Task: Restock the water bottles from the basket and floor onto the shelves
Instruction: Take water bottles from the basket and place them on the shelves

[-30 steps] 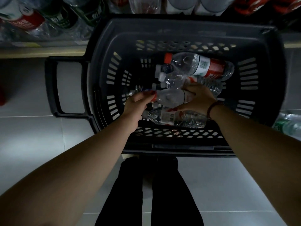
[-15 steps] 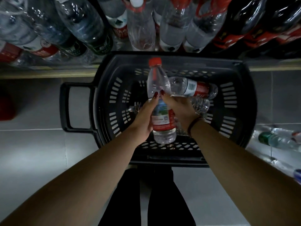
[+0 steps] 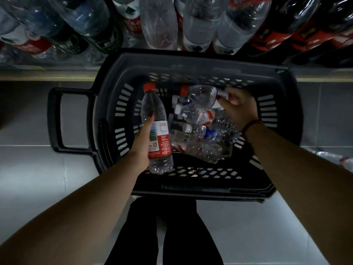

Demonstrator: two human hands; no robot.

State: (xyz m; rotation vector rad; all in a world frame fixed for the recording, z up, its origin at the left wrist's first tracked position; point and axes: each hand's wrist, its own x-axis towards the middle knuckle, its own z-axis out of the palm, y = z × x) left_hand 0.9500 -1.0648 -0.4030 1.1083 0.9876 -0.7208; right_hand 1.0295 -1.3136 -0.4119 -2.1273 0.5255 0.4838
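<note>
Head view: our left hand (image 3: 142, 142) and right hand (image 3: 238, 109) each grip a bottle over the dark basket (image 3: 191, 190).
Left fingers curl around the red-capped bottle (image 3: 155, 115), held upright at the basket's left side. Right fingers clamp on the body of a clear bottle (image 3: 202, 95) lying sideways at the far side, above the other bottles (image 3: 194, 146) heaped inside. Shelf bottles (image 3: 158, 22) stand beyond.

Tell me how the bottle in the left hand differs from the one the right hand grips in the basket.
The left-hand bottle is held above the pile, cap pointing away; the right-hand bottle lies on the pile in the basket, cap to the left. The left hand leaves its bottle's label showing; the right hand mostly covers its bottle's label. Both are clear with red caps.
</note>
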